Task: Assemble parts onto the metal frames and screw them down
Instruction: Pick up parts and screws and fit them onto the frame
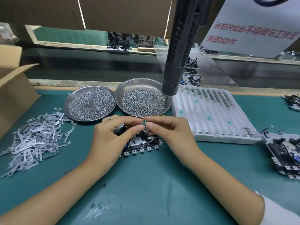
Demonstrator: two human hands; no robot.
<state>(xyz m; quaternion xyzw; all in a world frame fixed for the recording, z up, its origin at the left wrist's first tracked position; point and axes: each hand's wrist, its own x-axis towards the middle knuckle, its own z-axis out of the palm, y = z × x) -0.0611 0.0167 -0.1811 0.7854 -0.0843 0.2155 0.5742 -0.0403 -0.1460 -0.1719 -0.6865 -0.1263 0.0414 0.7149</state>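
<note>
Your left hand (pixel 112 135) and right hand (pixel 168 130) both pinch a small green-tipped part (pixel 144 123) just above the metal frame (pixel 142 143) on the bench (pixel 146 184), apparently to orient it for seating.

Both forearms come in from the bottom edge and converge at centre. Left hand (pixel 110 137) palm down, fingers curled, thumb and forefinger tips pinched together. Right hand (pixel 168 132) mirrors it, fingers curled, its thumb and forefinger tips meeting the left's. Right arm shows a white sleeve (pixel 279 211) at the elbow; left arm bare.
</note>
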